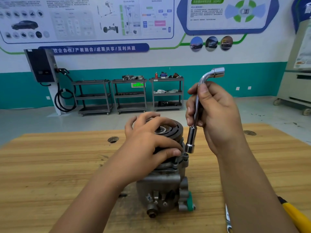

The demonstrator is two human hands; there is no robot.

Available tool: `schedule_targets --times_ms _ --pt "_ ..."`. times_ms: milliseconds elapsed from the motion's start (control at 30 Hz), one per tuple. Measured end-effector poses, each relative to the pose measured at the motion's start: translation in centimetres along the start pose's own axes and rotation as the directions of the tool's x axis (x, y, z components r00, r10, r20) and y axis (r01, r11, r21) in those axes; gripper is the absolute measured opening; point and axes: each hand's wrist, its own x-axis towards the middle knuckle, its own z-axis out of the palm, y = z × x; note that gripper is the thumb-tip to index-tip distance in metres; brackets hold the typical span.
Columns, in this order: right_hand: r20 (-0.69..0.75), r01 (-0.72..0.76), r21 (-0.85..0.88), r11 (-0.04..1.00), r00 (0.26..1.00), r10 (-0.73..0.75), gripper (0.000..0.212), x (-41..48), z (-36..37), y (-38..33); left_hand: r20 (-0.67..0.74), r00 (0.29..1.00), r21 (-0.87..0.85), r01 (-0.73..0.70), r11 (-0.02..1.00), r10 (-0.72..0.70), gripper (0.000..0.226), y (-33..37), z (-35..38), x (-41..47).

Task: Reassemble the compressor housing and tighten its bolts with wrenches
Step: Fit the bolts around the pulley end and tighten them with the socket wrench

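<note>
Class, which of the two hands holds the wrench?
The right hand grips the wrench; the left hand holds only the pulley.

Three grey carts [129,94] stand along the far wall, a black charger box [41,65] far left. A yellow-handled tool [294,214] lies near right on the wooden table [50,157].
</note>
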Motion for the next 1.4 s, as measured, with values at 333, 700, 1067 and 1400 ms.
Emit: schedule_targets --times_ms 333,700,1067,1400 --pt "0.084 0.028 -0.011 1.0 0.996 -0.027 0.021 -0.06 0.2 0.11 -0.04 0.998 0.036 -0.056 0.998 0.057 0.025 -0.23 0.25 -0.31" --pt "0.057 0.021 -0.07 0.997 0.998 -0.017 0.023 0.04 -0.15 0.24 -0.093 0.994 0.024 -0.051 0.998 0.053 0.029 -0.18 0.52 -0.36" --pt "0.048 0.028 -0.09 0.996 0.999 -0.024 0.022 -0.02 -0.28 0.06 -0.025 0.998 0.092 -0.058 0.994 0.06 0.024 -0.06 0.53 -0.48" --pt "0.182 0.031 -0.036 0.999 0.983 -0.024 0.014 -0.39 0.26 -0.36 0.013 1.0 -0.06 -0.027 0.998 0.028 0.071 -0.63 -0.16 -0.26"
